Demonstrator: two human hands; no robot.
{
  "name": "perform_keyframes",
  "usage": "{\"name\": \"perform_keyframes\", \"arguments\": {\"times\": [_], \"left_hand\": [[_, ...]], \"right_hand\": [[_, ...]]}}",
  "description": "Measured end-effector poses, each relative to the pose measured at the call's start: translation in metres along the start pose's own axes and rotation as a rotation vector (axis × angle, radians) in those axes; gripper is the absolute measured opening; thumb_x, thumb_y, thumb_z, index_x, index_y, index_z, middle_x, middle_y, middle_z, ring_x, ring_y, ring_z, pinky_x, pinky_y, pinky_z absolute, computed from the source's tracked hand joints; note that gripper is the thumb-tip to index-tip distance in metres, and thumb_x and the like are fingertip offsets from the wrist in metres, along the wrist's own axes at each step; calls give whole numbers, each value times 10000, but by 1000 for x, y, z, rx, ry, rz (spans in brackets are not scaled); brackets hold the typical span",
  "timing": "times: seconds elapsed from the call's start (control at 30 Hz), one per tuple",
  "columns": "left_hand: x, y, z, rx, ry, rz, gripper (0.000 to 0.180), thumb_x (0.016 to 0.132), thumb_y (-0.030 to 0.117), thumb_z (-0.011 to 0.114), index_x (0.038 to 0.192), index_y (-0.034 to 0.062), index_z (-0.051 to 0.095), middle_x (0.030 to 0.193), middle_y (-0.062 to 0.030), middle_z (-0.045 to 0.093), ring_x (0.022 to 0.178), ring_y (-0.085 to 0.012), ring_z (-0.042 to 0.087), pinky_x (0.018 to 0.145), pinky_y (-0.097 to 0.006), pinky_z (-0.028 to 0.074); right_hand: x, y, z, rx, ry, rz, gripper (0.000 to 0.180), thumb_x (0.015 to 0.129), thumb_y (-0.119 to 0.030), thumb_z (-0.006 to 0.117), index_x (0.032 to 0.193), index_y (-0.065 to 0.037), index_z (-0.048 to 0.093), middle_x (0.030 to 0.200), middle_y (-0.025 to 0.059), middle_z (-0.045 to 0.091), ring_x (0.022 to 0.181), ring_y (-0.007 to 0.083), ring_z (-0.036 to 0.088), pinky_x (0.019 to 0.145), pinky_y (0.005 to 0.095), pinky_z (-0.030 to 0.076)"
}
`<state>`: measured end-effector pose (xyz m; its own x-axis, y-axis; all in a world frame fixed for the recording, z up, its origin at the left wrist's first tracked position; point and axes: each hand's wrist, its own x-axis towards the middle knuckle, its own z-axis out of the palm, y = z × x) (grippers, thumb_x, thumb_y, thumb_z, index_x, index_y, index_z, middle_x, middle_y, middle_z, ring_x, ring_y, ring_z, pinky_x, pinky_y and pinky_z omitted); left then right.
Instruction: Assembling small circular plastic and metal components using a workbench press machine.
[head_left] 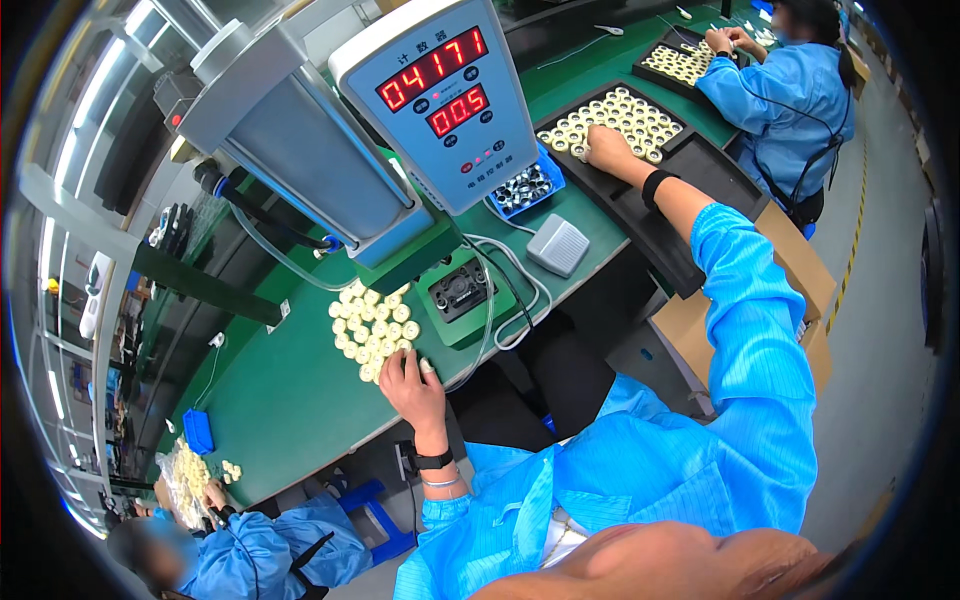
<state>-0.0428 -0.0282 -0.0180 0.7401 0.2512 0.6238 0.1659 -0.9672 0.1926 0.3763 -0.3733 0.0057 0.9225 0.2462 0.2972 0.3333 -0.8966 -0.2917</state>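
My left hand (411, 382) lies with fingers spread on the near edge of a loose pile of small cream rings (370, 322) on the green bench (290, 400). It wears white fingertip covers and a black wristband. My right hand (606, 147) reaches far out in a blue sleeve. It rests curled on a black tray (690, 160), at the edge of the rows of cream rings (625, 115) set in it. Whether its fingers pinch a ring is hidden.
A grey press with a red-digit counter panel (440, 95) stands over a green fixture (460, 292). Beside it are a grey pedal switch (558, 245), a blue bin of metal parts (525, 188) and cables. Co-workers in blue sit at top right (790, 90) and bottom left (260, 560). A cardboard box (800, 265) sits right.
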Motion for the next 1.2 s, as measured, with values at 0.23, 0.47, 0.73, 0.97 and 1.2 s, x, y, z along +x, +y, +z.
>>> {"name": "perform_keyframes", "arguments": {"times": [0.23, 0.47, 0.73, 0.97, 1.2], "left_hand": [[2, 0, -10, 67, -84, 9, 378, 707, 42, 690, 1082, 10, 665, 1146, -149, 597, 1100, -357, 535, 948, -466, 404], [24, 3, -14, 83, -136, -12, 475, 714, 88, 740, 1176, 71, 632, 1169, -122, 592, 1128, -327, 525, 967, -463, 392], [52, 3, 11, 143, -236, 2, 413, 731, 169, 749, 1128, 100, 657, 1134, -107, 600, 1130, -304, 517, 949, -485, 376], [54, -16, 13, 173, -210, 79, 265, 768, 134, 689, 1029, 91, 662, 1173, -65, 619, 1140, -297, 527, 991, -536, 362], [47, -5, 9, 1, -47, 147, 361, 739, 10, 689, 1095, 46, 637, 1143, -111, 647, 1121, -328, 570, 985, -472, 414]], "right_hand": [[5, -11, 0, -6, 15, 36, 186, 792, -124, 602, 928, -4, 640, 934, 219, 687, 909, 381, 676, 789, 472, 542], [-170, -164, -207, -22, 152, -744, 177, 702, -93, 643, 842, -43, 547, 622, 113, 566, 588, 324, 601, 506, 441, 466], [-260, -272, -282, -96, 382, -757, 245, 668, -135, 718, 912, -143, 691, 833, 77, 647, 597, 183, 523, 515, 312, 397], [-229, -280, -294, -18, 225, -803, 245, 683, -194, 726, 872, -53, 660, 664, 54, 578, 484, 155, 499, 393, 307, 365], [-208, -162, -197, 473, 97, -281, 293, 777, -160, 750, 1032, -71, 635, 760, 111, 670, 611, 280, 641, 565, 381, 487]]}}
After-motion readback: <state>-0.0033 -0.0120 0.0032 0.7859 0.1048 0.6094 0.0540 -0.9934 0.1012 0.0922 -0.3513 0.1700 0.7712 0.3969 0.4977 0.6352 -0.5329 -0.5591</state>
